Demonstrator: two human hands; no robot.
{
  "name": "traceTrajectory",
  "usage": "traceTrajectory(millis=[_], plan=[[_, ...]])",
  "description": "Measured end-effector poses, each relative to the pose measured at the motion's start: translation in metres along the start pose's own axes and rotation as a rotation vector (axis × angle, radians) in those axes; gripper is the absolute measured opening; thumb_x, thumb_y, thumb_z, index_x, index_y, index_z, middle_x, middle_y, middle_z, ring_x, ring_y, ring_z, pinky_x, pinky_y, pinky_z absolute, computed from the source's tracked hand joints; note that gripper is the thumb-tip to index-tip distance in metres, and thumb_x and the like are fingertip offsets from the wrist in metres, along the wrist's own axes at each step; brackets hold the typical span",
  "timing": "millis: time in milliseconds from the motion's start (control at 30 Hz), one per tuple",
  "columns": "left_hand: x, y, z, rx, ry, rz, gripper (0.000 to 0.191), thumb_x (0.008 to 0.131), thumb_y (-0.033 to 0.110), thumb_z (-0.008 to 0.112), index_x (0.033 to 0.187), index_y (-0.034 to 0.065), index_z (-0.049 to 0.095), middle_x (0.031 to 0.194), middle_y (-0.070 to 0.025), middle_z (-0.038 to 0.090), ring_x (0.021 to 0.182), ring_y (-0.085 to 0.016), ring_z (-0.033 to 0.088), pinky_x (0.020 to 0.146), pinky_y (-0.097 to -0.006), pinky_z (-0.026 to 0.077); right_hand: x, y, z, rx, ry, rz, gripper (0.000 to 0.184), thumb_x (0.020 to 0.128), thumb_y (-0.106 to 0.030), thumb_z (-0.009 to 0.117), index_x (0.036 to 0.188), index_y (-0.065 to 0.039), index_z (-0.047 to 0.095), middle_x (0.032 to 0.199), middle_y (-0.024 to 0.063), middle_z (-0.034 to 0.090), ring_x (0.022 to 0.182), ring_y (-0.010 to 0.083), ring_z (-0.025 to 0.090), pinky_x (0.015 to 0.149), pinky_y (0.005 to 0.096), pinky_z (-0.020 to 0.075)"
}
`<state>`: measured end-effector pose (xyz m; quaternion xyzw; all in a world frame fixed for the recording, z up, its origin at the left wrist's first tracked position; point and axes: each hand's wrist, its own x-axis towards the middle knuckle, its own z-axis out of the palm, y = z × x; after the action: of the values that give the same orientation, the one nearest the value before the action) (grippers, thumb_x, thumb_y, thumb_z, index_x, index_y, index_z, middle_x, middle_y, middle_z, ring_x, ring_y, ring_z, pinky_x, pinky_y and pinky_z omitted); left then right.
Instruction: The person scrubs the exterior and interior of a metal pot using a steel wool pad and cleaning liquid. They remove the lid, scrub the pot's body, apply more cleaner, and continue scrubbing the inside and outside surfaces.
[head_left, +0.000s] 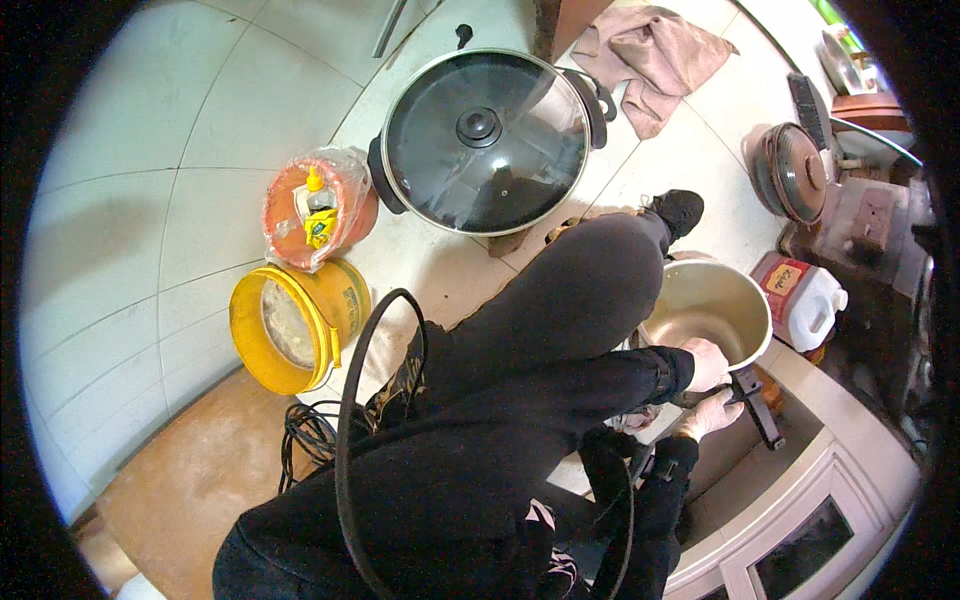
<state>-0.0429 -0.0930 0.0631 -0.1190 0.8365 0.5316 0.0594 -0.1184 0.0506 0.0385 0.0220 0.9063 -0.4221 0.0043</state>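
A deep light-metal pot (709, 296) stands tilted by my bent knee, its inside facing up. My left hand (707, 364) holds it at the near rim. Just below, my right hand (709, 416) has its fingers curled at the inner end of a long black handle (759, 411). The handle sits close under the rim; my hands hide how the two join. Both palms face away from view, so the exact grip is partly hidden.
A large lidded electric pan (480, 180) stands ahead, beside an orange bucket (360, 217) and a yellow bucket (349, 296). A white jug (806, 319), a lidded brown pot (799, 172) and a cabinet door (799, 525) are at right. A cloth (652, 52) lies on the tiles. Black cable (304, 442) is coiled left.
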Motion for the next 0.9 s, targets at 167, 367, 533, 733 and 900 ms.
traceTrajectory(millis=[167,367,533,733,900], plan=[[-0.001,0.002,0.009,0.04,-0.002,0.054,0.03,0.087,0.033,0.052,0.085,0.0121,0.074,0.083,-0.0144,0.071,0.081,-0.034,0.069,0.073,-0.0451,0.054,-0.011,-0.008,-0.003,0.114,-0.043,0.149,0.032,0.087,-0.012,0.051,0.11,0.011,0.056,0.103,0.0207,0.065,0.083,0.0245,0.062,0.075,0.0356,0.0524],[-0.003,0.007,0.017,0.04,0.015,0.011,0.032,0.088,0.036,0.055,0.085,0.0107,0.075,0.083,-0.0128,0.071,0.083,-0.032,0.069,0.072,-0.0435,0.054,-0.016,0.001,-0.013,0.075,-0.009,0.148,0.042,0.088,-0.017,0.053,0.118,0.011,0.052,0.112,0.0225,0.062,0.091,0.0262,0.063,0.077,0.0389,0.0528],[-0.004,0.011,0.022,0.06,-0.039,0.023,0.035,0.091,0.037,0.053,0.091,0.0098,0.075,0.087,-0.0105,0.072,0.086,-0.027,0.07,0.073,-0.0414,0.054,-0.005,0.021,-0.017,-0.049,0.001,0.067,0.03,0.089,-0.014,0.053,0.106,0.01,0.062,0.103,0.0135,0.067,0.08,0.0218,0.062,0.073,0.0355,0.0518],[-0.007,0.004,0.022,-0.008,-0.039,0.062,0.029,0.088,0.03,0.054,0.088,0.0101,0.075,0.088,-0.0092,0.072,0.082,-0.028,0.069,0.068,-0.0431,0.054,-0.013,0.026,-0.014,0.086,-0.003,0.135,0.029,0.094,-0.019,0.05,0.104,0.005,0.062,0.104,0.0145,0.066,0.083,0.0224,0.06,0.075,0.0359,0.0499],[-0.01,0.003,0.025,-0.04,-0.04,0.048,0.028,0.087,0.03,0.054,0.087,0.0103,0.075,0.086,-0.0088,0.072,0.081,-0.028,0.069,0.068,-0.0429,0.054,-0.02,0.018,-0.019,-0.068,0.046,0.145,0.037,0.096,-0.022,0.053,0.118,0.007,0.055,0.11,0.0159,0.065,0.091,0.0253,0.062,0.079,0.0378,0.0501]])
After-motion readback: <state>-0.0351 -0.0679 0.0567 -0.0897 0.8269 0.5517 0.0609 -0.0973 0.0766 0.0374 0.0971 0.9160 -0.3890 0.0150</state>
